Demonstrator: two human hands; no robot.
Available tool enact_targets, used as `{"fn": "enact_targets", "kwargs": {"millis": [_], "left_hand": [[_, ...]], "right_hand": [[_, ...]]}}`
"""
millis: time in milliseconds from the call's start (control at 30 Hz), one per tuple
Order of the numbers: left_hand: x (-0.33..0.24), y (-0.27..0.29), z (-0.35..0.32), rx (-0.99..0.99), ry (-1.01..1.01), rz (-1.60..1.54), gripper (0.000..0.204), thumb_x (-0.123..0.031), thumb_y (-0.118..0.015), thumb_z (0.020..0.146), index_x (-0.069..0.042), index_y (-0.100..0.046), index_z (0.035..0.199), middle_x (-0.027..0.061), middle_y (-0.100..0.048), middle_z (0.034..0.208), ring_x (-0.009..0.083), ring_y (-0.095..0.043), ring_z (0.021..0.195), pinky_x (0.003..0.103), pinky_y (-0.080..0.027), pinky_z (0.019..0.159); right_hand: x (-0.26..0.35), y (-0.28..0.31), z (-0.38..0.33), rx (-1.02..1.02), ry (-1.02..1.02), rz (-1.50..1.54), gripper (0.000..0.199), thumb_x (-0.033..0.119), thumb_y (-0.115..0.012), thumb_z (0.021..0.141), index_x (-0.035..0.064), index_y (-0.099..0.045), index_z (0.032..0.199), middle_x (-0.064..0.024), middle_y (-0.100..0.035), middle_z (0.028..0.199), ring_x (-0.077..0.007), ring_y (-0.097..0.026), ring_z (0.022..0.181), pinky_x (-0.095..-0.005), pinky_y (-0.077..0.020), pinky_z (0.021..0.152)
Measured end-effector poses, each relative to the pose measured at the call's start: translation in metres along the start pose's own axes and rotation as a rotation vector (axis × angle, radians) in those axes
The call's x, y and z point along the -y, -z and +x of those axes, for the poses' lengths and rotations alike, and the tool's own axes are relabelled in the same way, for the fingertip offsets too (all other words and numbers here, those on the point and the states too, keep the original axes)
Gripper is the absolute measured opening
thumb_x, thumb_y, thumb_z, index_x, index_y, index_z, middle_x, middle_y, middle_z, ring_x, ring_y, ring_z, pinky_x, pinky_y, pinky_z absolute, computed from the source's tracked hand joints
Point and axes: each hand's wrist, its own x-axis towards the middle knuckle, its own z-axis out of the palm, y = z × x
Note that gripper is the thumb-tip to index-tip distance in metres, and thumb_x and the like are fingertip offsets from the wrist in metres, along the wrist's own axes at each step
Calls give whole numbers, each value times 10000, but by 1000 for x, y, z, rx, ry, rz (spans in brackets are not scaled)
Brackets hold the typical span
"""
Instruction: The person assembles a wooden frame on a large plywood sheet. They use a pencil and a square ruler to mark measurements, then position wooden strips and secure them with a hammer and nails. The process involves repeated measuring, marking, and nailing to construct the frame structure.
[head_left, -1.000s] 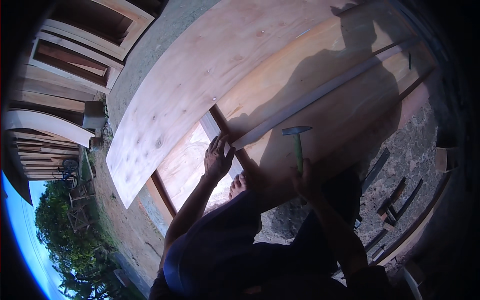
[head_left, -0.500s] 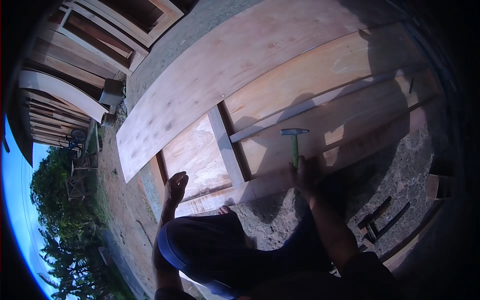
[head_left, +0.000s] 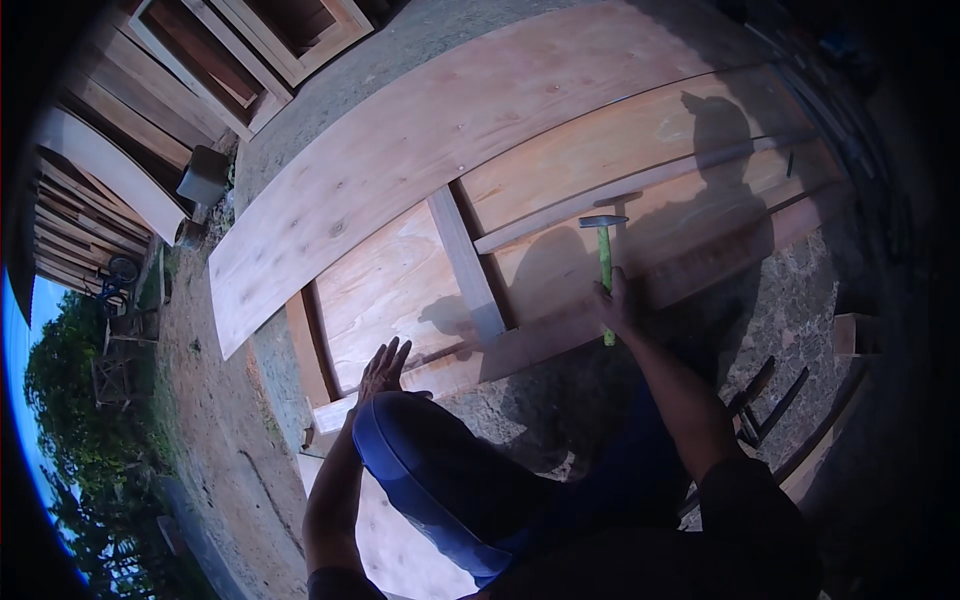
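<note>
Over the near side of the framed plywood panel (head_left: 385, 285), right of its wooden cross rail (head_left: 467, 262), is a green-handled hammer (head_left: 606, 262), its shadow falling apart from it on the panel, so it seems to be clear of the surface. Its handle points across the panel toward the far side, while the panel's long axis slants from near left to far right. The right hand (head_left: 618, 303) grips this handle partway along, at the panel's near edge. The left hand (head_left: 381, 372), well apart from the hammer, has its fingers spread at the panel's near left corner and holds nothing visible; whether it touches the wood, I cannot tell. It is the nearer hand to the panel's left end. Along the panel's far side lies a long plywood sheet (head_left: 400, 170); beyond the panel's near edge is a bent, blue-clad knee (head_left: 410, 450).
</note>
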Motion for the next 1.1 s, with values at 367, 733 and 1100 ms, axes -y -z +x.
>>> {"fn": "enact_targets", "kwargs": {"millis": [367, 733, 1100], "left_hand": [[-42, -79, 29, -82, -66, 102, 1216, -490, -898, 576, -92, -252, 1526, 185, -507, 1329, 411, -467, 1242, 601, -361, 1000], [-72, -4, 5, -9, -177, 164, 1065, -421, -868, 646, -17, -326, 1469, 209, -545, 1265, 397, -508, 1194, 506, -411, 1011], [-97, 106, -23, 77, -241, 186, 1102, -479, -839, 653, 9, -317, 1492, 217, -545, 1232, 380, -550, 1161, 427, -462, 1006]], "right_hand": [[70, 11, -89, -109, -441, 664, 118, 123, -580, 941, 87, -512, 1030, 12, -471, 670, -86, -462, 466, -245, -413, 428], [164, 53, -212, -257, -777, 862, 322, 353, -581, 981, 129, -496, 1196, 20, -434, 690, -114, -433, 496, -292, -412, 456], [147, 37, -205, 145, -942, 1250, 219, 365, -516, 1008, 176, -511, 1117, 11, -505, 750, -86, -402, 458, -271, -357, 427]]}}
